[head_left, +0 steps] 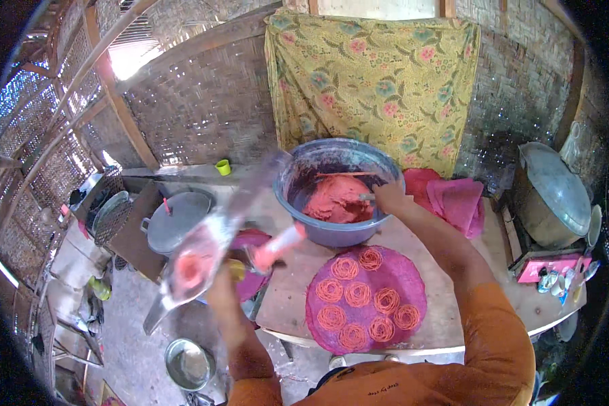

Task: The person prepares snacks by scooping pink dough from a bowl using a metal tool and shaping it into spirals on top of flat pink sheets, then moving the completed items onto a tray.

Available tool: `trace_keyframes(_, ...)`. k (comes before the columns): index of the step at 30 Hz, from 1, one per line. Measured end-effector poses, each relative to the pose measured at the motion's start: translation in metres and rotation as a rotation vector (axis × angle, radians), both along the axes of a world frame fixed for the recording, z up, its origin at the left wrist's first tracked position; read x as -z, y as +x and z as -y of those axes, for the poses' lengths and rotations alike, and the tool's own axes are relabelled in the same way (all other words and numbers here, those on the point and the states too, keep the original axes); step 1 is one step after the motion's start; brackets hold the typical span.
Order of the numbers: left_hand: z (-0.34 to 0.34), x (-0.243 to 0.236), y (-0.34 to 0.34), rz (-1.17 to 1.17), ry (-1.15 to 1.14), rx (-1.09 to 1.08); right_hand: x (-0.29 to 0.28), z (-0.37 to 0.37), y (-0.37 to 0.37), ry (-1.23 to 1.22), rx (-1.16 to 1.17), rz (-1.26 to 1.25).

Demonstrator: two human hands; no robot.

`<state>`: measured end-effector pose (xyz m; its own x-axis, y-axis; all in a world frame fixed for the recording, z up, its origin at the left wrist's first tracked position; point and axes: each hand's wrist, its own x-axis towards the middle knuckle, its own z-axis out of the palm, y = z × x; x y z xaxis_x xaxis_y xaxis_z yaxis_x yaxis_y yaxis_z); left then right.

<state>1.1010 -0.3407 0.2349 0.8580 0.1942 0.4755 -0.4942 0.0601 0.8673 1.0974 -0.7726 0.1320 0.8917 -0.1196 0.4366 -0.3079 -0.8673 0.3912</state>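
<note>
Press (210,237) tilted, nozzle lower-left

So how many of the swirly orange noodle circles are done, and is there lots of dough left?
Eight coils already lie on the round purple mat. Right now the right hand reaches into the blue basin, where a big lump of red dough remains. The left hand holds a metal press with dough in it. Plenty still to shape.

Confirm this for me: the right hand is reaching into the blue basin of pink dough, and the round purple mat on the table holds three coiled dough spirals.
Not quite. The head view shows the right hand in the blue basin of pink dough, but the round purple mat on the table holds eight coiled dough spirals, not three.
</note>
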Motion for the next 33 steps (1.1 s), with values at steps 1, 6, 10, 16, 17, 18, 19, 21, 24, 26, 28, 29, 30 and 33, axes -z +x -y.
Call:
trace_keyframes(1,-0.001,0.017,0.009,0.016,0.155,-0.016,-0.004,-0.003,0.003,0.191,-0.004,-0.104)
trace_keyframes(6,-0.001,0.041,0.028,0.156,0.394,0.019,-0.091,-0.056,0.008,0.103,0.066,-0.432)
trace_keyframes(10,0.006,0.03,0.026,0.128,0.165,0.168,-0.148,-0.053,-0.007,0.223,-0.032,-0.369)
trace_keyframes(16,-0.006,0.013,0.054,-0.518,0.165,0.229,-0.169,-0.066,-0.05,1.13,-0.31,-0.296)
trace_keyframes(17,0.0,0.015,0.061,-0.515,0.168,0.222,-0.174,-0.085,-0.062,1.132,-0.317,-0.295)
trace_keyframes(18,0.005,0.019,0.069,-0.057,0.387,0.108,-0.184,-0.116,-0.074,1.307,-0.325,-0.19)
trace_keyframes(19,0.003,0.017,0.071,0.406,0.602,-0.03,-0.184,-0.144,-0.078,1.484,-0.348,-0.086)
trace_keyframes(21,0.025,0.003,0.057,0.535,0.566,0.014,-0.15,-0.174,-0.073,1.565,-0.68,0.174)
trace_keyframes(24,0.054,0.029,0.052,0.323,0.476,0.261,-0.13,-0.232,-0.07,1.27,-0.711,0.337)
trace_keyframes(26,0.073,0.033,0.052,-0.009,0.402,0.473,-0.104,-0.241,-0.07,0.967,-0.422,0.418)
trace_keyframes(28,0.078,0.014,0.054,0.32,0.392,0.411,-0.095,-0.245,-0.086,1.015,-0.326,0.313)
trace_keyframes(29,0.075,0.01,0.053,0.426,0.428,0.366,-0.093,-0.246,-0.094,1.057,-0.228,0.203)
trace_keyframes(30,0.068,0.013,0.055,0.429,0.437,0.363,-0.085,-0.24,-0.1,1.064,-0.234,0.207)
trace_keyframes(33,0.058,0.022,0.076,0.355,0.322,0.572,-0.079,-0.193,-0.132,0.9,-0.642,0.185)
